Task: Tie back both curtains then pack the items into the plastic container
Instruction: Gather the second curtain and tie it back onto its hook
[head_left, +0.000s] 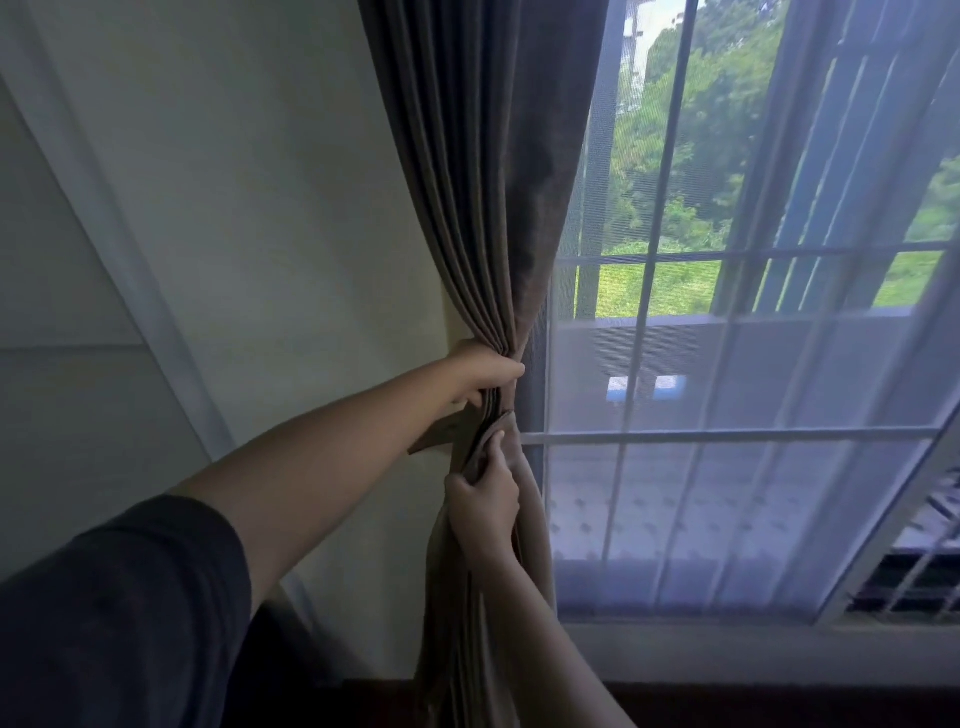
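Observation:
A brown curtain (488, 182) hangs at the left side of the window, gathered into tight folds at mid height. My left hand (485, 371) grips the bunched folds against the wall. Just below it, a brown tieback strap (441, 434) runs from the wall across the curtain. My right hand (483, 501) pinches the end of that strap where it wraps the front of the folds. Below my hands the curtain hangs loosely down toward the floor.
A sheer white curtain (753, 415) covers the window (675, 249) to the right, with bars and green trees outside. A pale wall (260, 234) and a white frame edge (130, 270) lie to the left. The white sill (727, 649) runs below.

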